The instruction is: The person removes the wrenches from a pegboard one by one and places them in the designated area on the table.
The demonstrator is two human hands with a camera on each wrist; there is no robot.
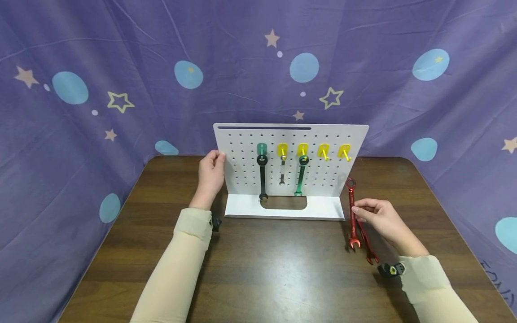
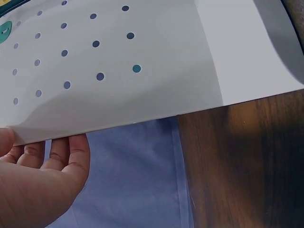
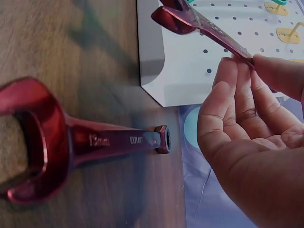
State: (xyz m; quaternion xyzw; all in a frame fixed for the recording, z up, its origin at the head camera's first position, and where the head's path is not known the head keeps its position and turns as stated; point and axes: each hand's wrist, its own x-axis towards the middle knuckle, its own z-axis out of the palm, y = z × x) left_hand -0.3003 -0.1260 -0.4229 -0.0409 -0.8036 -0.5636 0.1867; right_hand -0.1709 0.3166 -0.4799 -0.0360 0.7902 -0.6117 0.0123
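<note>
My left hand grips the left edge of a white pegboard stand, thumb in front and fingers behind. Between thumb and fingertips, my right hand pinches a red combination wrench by its shaft, beside the stand's right end. Its ring end points up and its open end down. A second red wrench, marked 13mm, lies on the table below that hand. On the board hang a black wrench, a small silver wrench and a green wrench.
The black wrench hangs from a green hook. Two yellow hooks at the board's right bear nothing. A brown wooden table carries the stand, whose base has a cut-out. Behind the table hangs a purple curtain with stars and dots.
</note>
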